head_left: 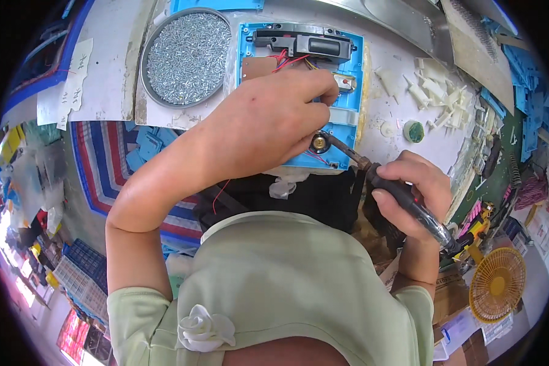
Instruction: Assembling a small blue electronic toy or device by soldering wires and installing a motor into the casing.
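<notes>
A blue plastic housing (352,143) lies on the bench in front of me, with a black mechanism (311,46) and red wires fixed in its far part. My left hand (280,116) reaches over it, fingers curled together beside a small metal part (346,82). What those fingers pinch, if anything, is hidden. Wrapped in my right hand (418,189) is a soldering iron (402,198), gripped by its black handle. Its metal tip points left and down into the near part of the housing, beside a small round speaker-like part (319,143) with a brass-coloured centre.
A round metal bowl (145,67) full of small screws stands left of the housing. White plastic pieces (436,91) are heaped on the right, near a small green-filled tub (413,131). A yellow fan (498,284) stands at the lower right. Blue parts fill a striped bag (100,165) at left.
</notes>
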